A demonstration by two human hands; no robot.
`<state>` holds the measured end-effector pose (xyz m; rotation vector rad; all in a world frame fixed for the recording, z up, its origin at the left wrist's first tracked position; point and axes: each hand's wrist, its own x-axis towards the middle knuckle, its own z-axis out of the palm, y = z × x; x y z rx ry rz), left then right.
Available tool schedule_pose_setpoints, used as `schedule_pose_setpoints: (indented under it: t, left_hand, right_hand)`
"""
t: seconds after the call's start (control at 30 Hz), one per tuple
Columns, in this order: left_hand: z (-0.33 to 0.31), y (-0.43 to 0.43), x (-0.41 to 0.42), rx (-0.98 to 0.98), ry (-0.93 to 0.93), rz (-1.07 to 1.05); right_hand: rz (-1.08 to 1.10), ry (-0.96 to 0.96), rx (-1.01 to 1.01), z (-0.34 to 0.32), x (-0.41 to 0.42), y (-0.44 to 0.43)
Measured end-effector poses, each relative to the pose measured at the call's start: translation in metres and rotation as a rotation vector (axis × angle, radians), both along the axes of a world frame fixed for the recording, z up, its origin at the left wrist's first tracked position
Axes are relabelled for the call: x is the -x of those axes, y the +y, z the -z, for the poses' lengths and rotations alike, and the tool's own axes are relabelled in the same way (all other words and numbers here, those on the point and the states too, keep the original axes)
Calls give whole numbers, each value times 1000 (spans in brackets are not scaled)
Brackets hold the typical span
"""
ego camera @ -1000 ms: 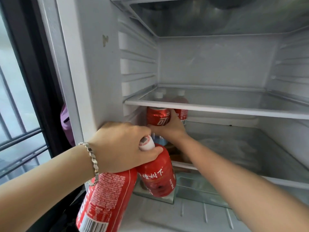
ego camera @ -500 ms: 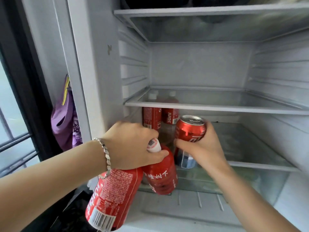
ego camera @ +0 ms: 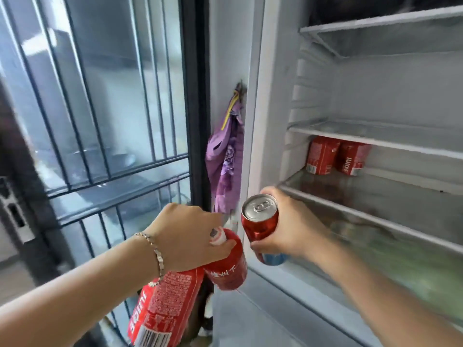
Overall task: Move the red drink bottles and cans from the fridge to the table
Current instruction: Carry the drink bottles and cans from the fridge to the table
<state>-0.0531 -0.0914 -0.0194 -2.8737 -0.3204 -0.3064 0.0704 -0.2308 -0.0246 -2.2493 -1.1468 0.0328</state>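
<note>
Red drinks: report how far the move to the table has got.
Done: nothing to show; the table is out of view. In hand: the left hand grips two red bottles by their tops, and the right hand grips a can. Left: two more bottles on the fridge shelf.

The can (ego camera: 260,222) is showing red, with a silver top and a blue base. The tall bottle (ego camera: 162,311) is wearing a red label with white letters. The small bottle (ego camera: 229,269) is showing red under a white cap. The hanging cloth (ego camera: 225,169) is showing purple flowers.
</note>
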Motion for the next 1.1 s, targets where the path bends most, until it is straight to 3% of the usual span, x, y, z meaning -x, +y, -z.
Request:
schedule_pose_setpoints:
  t: [0.27,0.47,0.63,0.77,0.83,0.9,0.97,1.1]
  left_hand:
    - [45,-9,172,3,67,-477]
    - [68,-45,353,10,72,-799]
    - [83,-112,518,10,93,-1104]
    - [100,-187,647,50,78,-1303]
    - [95,-190,659,70,159,-1363]
    - [107,-279,790,45,124,-1584]
    - [105,-289,815,69,147,-1623]
    - [116,-360,912,98,94,-1834]
  right_hand:
    - [-476,12,133,48,122,54]
    - [-837,-54,160,67,274,79]
    - [-1131,-192,187,75,443,73]
    - [-1332,-199,203,95,588,48]
    - [-1357,-145,227,92,607,36]
    - [-1598,-200,240,115,771,2]
    - [-1642,-135,233,107,798,-10]
    - [-1843,-133,279,126,931,-51]
